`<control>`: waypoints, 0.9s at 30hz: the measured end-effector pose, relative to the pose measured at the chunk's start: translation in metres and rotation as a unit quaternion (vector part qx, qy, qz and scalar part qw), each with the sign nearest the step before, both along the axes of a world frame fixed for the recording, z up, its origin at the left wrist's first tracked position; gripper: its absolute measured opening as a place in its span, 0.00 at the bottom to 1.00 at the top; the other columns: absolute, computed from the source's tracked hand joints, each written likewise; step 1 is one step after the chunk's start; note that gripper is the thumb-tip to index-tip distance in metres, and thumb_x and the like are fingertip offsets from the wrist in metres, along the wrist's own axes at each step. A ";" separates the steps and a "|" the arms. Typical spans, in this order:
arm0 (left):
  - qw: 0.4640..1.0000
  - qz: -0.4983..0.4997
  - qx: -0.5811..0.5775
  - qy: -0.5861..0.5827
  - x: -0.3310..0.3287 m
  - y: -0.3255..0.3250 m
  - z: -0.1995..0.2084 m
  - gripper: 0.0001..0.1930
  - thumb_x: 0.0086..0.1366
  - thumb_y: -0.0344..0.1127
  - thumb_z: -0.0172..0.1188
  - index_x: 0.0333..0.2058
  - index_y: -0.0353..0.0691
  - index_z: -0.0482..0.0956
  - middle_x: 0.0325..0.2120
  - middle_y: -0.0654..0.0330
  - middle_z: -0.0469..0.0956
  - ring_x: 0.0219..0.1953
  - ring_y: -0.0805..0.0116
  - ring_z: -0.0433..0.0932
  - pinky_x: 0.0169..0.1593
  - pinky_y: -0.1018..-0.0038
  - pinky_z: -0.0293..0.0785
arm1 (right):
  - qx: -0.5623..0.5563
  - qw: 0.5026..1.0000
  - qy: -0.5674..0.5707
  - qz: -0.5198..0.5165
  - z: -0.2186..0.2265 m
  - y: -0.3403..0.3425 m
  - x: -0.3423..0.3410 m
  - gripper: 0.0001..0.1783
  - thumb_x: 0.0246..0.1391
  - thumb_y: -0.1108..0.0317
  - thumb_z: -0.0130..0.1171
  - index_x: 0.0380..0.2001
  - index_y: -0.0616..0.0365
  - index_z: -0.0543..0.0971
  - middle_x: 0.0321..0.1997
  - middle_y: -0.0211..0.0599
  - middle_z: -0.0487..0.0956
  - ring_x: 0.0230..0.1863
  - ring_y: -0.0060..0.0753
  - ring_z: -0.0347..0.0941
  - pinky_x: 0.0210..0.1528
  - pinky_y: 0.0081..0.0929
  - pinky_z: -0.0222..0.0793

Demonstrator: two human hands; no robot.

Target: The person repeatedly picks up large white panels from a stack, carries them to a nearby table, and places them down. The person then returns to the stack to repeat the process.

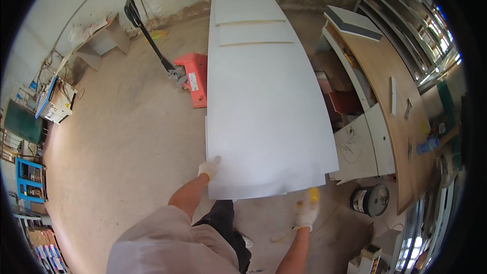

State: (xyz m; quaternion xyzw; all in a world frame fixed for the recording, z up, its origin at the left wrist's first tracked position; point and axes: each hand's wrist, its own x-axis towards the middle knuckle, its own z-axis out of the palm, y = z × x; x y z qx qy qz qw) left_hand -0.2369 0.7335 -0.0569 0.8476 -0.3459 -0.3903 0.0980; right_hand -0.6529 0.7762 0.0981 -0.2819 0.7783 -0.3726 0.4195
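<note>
A long stack of white boards (264,116) stretches away from me. At its near left corner, my left hand (208,168), in a white glove with a yellow cuff, is closed over the edge with the thumb on top. Off the near right corner is my gloved right hand (306,215), apart from the boards and blurred by motion. Its fingers are closed round a small yellow tool (314,194), too smeared to tell its kind. A thin, pale yellowish curved thing (283,237) shows beside that hand, over the floor.
Two thin strips (256,44) lie across the boards. A red pallet jack (192,78) stands at their left side. On the right are a wooden-topped desk (375,66) with tools on it, a black bucket (376,200) and a metal rack (395,15). Blue-framed equipment (30,180) stands far left.
</note>
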 end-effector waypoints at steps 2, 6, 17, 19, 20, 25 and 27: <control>1.000 0.020 -0.007 0.010 0.002 0.000 -0.006 0.50 0.67 0.77 0.42 0.46 0.23 0.83 0.47 0.30 0.80 0.57 0.37 0.78 0.60 0.55 0.72 | 0.020 0.994 -0.003 0.107 0.014 -0.044 0.054 0.22 0.69 0.51 0.55 0.52 0.60 0.77 0.29 0.36 0.80 0.24 0.26 0.76 0.23 0.27 0.71; 1.000 0.005 0.000 -0.004 0.006 0.005 -0.006 0.48 0.69 0.75 0.43 0.37 0.23 0.85 0.37 0.29 0.81 0.50 0.35 0.81 0.54 0.53 0.74 | 0.033 0.995 -0.032 0.089 0.025 -0.091 0.118 0.22 0.69 0.53 0.54 0.52 0.60 0.76 0.29 0.34 0.79 0.23 0.25 0.75 0.20 0.25 0.70; 0.974 -0.198 0.108 -0.001 0.024 -0.011 0.049 0.38 0.71 0.69 0.47 0.47 0.34 0.85 0.46 0.37 0.82 0.52 0.38 0.80 0.57 0.52 0.75 | 0.043 0.968 -0.049 0.244 -0.026 -0.093 0.151 0.21 0.69 0.55 0.55 0.58 0.55 0.74 0.25 0.27 0.76 0.22 0.19 0.71 0.18 0.21 0.68; 0.957 -0.256 0.131 -0.040 0.048 -0.046 0.056 0.38 0.70 0.70 0.48 0.50 0.35 0.83 0.47 0.39 0.82 0.53 0.37 0.79 0.56 0.52 0.76 | 0.004 0.986 -0.123 0.109 -0.018 -0.100 0.161 0.21 0.69 0.55 0.54 0.58 0.55 0.74 0.25 0.27 0.75 0.22 0.20 0.71 0.18 0.21 0.69; 0.955 -0.261 0.117 -0.082 0.061 -0.064 0.059 0.39 0.69 0.70 0.49 0.52 0.36 0.82 0.48 0.41 0.82 0.53 0.37 0.79 0.56 0.51 0.76 | 0.008 0.987 -0.156 0.040 -0.009 -0.104 0.166 0.21 0.69 0.56 0.54 0.58 0.55 0.74 0.25 0.27 0.75 0.22 0.20 0.70 0.19 0.21 0.69; 0.843 -0.435 -0.098 -0.299 0.148 -0.245 0.062 0.32 0.73 0.63 0.47 0.49 0.37 0.83 0.43 0.43 0.83 0.51 0.35 0.79 0.58 0.41 0.69 | 0.065 0.975 -0.180 0.115 0.026 -0.150 0.223 0.24 0.69 0.57 0.55 0.61 0.57 0.73 0.30 0.29 0.78 0.23 0.19 0.71 0.21 0.21 0.70; 0.764 -0.539 -0.144 -0.326 0.182 -0.352 0.059 0.22 0.74 0.54 0.46 0.56 0.50 0.79 0.45 0.46 0.80 0.51 0.36 0.77 0.58 0.35 0.66 | 0.073 0.973 -0.195 0.100 0.024 -0.172 0.247 0.24 0.68 0.57 0.57 0.60 0.59 0.73 0.31 0.30 0.78 0.22 0.21 0.71 0.21 0.21 0.71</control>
